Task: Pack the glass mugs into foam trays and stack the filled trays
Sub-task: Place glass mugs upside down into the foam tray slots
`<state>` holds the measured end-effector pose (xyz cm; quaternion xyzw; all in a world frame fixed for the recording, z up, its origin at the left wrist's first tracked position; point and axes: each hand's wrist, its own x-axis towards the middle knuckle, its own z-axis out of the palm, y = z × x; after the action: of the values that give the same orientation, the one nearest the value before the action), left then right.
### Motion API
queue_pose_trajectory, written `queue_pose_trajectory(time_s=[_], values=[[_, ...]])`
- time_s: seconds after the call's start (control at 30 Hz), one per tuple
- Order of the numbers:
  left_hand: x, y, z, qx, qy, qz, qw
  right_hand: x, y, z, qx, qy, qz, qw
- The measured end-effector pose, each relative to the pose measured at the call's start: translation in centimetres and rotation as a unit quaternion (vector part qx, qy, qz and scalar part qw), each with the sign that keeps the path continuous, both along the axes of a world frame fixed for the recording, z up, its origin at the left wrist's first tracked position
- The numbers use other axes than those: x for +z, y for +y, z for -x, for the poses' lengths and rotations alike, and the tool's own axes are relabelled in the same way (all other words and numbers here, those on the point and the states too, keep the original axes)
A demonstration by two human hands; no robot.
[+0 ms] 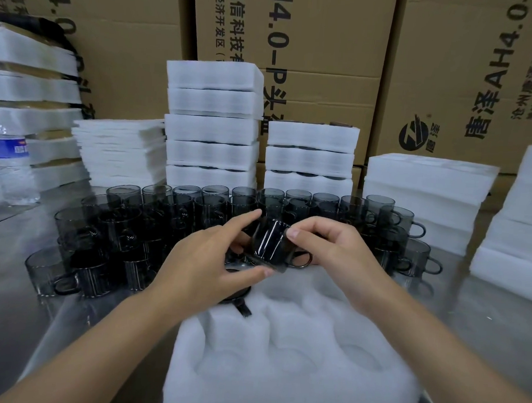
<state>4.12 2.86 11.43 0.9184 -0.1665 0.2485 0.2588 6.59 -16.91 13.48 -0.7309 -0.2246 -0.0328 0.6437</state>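
Glass mug (272,245), one, tilted, is held by the left hand (207,259) and right hand (332,250), fingers pinching it, just above the far edge of the nearest foam tray (297,370). A second mug (243,309) sits in that tray's far-left pocket. Behind crowd the loose mugs (197,204), too many to count. Farther back are a stack of five filled trays (213,129), a stack of three (310,160), and one water bottle (13,166).
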Motion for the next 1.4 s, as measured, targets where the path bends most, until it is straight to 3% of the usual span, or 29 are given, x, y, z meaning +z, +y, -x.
queue_pose_trajectory(time_s=[0.33, 0.63, 0.97, 1.17, 1.4], values=[[-0.40, 0.11, -0.04, -0.018, -0.037, 0.030, 0.999, -0.18, 0.20, 0.42, 0.055, -0.066, -0.010, 0.996], [-0.58, 0.30, -0.59, -0.059, -0.092, -0.001, 0.994, -0.44, 0.16, 0.31, 0.073, -0.159, 0.117, 0.978], [-0.60, 0.33, -0.62, -0.079, -0.082, 0.002, 0.994, -0.31, 0.17, 0.53, 0.056, -0.167, 0.149, 0.973], [-0.76, 0.53, -0.50, -0.082, -0.029, 0.035, 0.996, -0.54, -0.12, 0.25, 0.079, -0.054, 0.139, 0.986], [-0.69, 0.42, -0.61, -0.109, 0.018, 0.059, 0.992, -0.35, -0.30, 0.06, 0.106, 0.007, 0.154, 0.982]])
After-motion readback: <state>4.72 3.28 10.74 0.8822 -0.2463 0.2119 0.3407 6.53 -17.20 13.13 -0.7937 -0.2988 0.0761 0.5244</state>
